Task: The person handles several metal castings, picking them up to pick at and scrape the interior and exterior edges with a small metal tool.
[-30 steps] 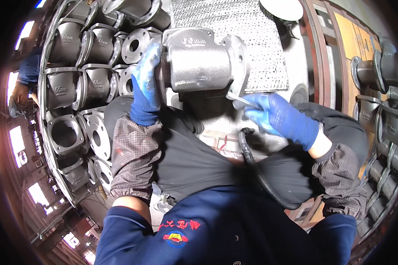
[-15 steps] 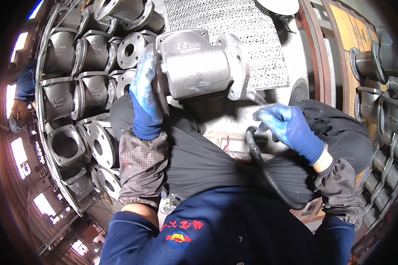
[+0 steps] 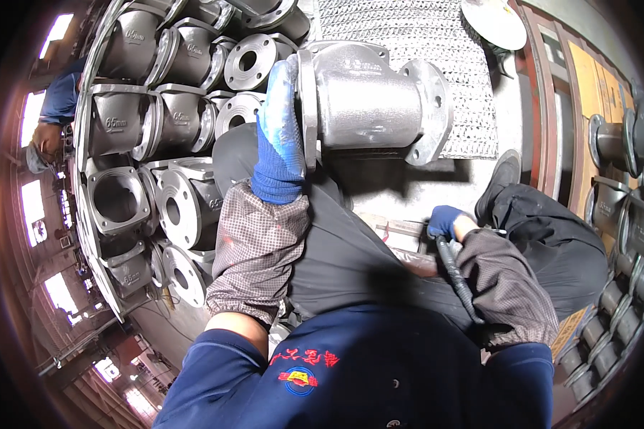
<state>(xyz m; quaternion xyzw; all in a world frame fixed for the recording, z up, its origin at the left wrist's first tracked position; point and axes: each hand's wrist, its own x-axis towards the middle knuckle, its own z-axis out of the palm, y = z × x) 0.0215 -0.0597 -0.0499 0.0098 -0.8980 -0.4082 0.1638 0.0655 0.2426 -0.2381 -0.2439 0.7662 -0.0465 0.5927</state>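
A grey cast valve body [image 3: 368, 104] with round flanges at both ends sits sideways in front of me, over the near edge of a metal mesh mat [image 3: 472, 136]. Against its left flange, my left hand [image 3: 282, 118] in a blue glove is closed, gripping the rim. My right hand [image 3: 445, 220], gloved too, is low between my knees, beside a black ribbed hose [image 3: 456, 279]. Its fingers point away and are mostly hidden, so whether they hold anything does not show.
Rows of similar castings [image 3: 118, 121] fill a rack on my left. More castings [image 3: 612, 200] lie at the right by wooden boards [image 3: 597, 79]. A round white disc-shaped top [image 3: 497, 21] stands beyond the mat. Another person's hand [image 3: 46, 139] shows at far left.
My right hand has dropped away from the casting's right flange, down and back toward the hose. My left hand keeps its grip on the casting. The whole view has shifted.
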